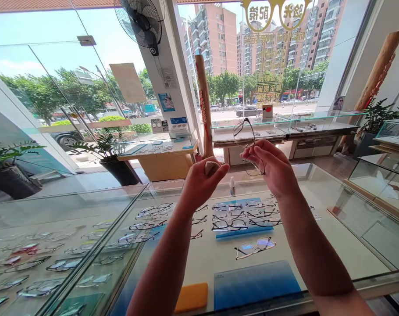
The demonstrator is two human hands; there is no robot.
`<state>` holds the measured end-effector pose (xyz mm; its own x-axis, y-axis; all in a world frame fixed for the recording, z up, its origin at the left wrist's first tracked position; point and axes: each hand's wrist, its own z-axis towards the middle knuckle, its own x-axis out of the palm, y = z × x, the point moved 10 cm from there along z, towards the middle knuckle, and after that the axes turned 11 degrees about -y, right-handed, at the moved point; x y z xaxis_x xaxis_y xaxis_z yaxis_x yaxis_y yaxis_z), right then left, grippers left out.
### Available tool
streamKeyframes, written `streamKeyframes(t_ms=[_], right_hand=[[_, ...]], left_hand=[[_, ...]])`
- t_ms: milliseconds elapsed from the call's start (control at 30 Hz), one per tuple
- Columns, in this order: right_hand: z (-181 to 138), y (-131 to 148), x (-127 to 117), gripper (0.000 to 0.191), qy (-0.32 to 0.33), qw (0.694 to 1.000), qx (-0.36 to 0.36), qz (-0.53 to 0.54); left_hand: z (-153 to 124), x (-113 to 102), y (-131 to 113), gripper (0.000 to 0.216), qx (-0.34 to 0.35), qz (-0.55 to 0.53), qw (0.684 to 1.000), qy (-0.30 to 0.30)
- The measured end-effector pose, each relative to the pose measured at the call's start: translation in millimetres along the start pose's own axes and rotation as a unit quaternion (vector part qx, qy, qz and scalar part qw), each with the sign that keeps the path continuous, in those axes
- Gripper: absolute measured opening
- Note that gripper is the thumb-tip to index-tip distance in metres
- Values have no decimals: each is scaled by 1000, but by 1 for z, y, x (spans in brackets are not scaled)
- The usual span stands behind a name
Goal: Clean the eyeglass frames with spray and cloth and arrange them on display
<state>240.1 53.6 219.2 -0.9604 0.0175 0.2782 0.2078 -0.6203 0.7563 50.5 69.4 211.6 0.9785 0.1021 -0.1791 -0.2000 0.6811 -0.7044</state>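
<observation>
— What have your fingers got?

— My right hand (274,169), just right of the frame's centre, is pinched shut on a pair of thin dark-wire-rimmed spectacles (244,134), raised so one lens stands above my fingertips against the bright window. My left hand (202,180), just beside it at centre, is curled tight round a small tan wiping cloth (211,167); a corner of it peeps out by my thumb. The two hands are close but I can't tell whether they touch.

— So which step is this?

— I'd judge I'm wiping or checking the lenses, holding them to the light. The next move, I reckon, calls for bringing the cloth onto the lens while my right fingers keep to the frame's edge, not the glass.

— And below your hands?

— A glass-topped display counter (318,184) fills the lower half of the frame. Inside it, at centre, a blue rectangular tray (244,232) carries rows of dark-framed glasses. Just below that, a loose pair of light-rimmed glasses (254,247) lies on the pale shelf, apart from the tray. A second blue mat (255,283) sits at bottom centre with nothing on it, an orange pad (191,297) to its left. A small white bottle (232,186) stands upright between my wrists. The case at lower left (55,263) holds many more frames in rows.
</observation>
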Motion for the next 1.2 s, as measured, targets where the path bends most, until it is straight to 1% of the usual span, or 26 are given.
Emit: streamKeyframes(t_ms=[100,200,233,267,300,333,400,433,500,567,633,667,733,800,833,900,967,1033,1200], right_hand=[[-4,0,7,14,28,1000,7,3],[-7,1,13,15,47,999,3,-4],[-8,1,15,16,52,999,2,-10],[-9,1,16,16,56,998,-1,-15],[-10,2,17,16,59,998,-7,-22],[-11,4,17,16,59,998,-14,-30],[-13,8,16,15,51,996,-40,-64],[-14,11,16,14,44,993,-60,-93],[-20,20,20,13,29,979,-119,-165],[-30,28,31,12,25,951,-189,-244],[-42,29,48,11,30,913,-246,-323],[-48,27,56,12,31,892,-269,-363],[-58,20,72,13,32,845,-304,-440],[-66,10,86,17,39,800,-331,-499],[-68,6,91,18,45,782,-340,-521],[-70,-2,98,18,63,756,-347,-552],[-70,-6,100,16,77,741,-345,-571],[-70,-8,100,14,89,735,-339,-580],[-72,-9,101,17,111,737,-325,-582]], left_hand=[[0,-18,-31,31,89,19,993,-71],[-6,-27,-54,15,171,56,977,-113],[-9,-29,-58,18,185,67,972,-125],[-10,-31,-59,28,187,72,970,-137],[-11,-33,-57,35,175,66,971,-147],[-10,-36,-52,37,150,44,976,-155],[-6,-39,-32,28,59,-52,983,-168],[-4,-38,-19,26,3,-116,979,-170],[0,-32,6,31,-102,-243,949,-171],[3,-24,27,36,-185,-336,907,-171],[5,-19,41,35,-238,-396,870,-173],[5,-17,45,35,-256,-413,857,-174],[2,-13,48,38,-281,-425,844,-167],[-2,-9,45,43,-296,-423,843,-150],[-4,-7,42,46,-301,-422,844,-140],[-7,-3,37,49,-306,-418,846,-124],[-8,-3,35,50,-311,-414,847,-118],[-6,-4,36,49,-314,-413,847,-118],[-3,-7,39,51,-316,-427,838,-126]])
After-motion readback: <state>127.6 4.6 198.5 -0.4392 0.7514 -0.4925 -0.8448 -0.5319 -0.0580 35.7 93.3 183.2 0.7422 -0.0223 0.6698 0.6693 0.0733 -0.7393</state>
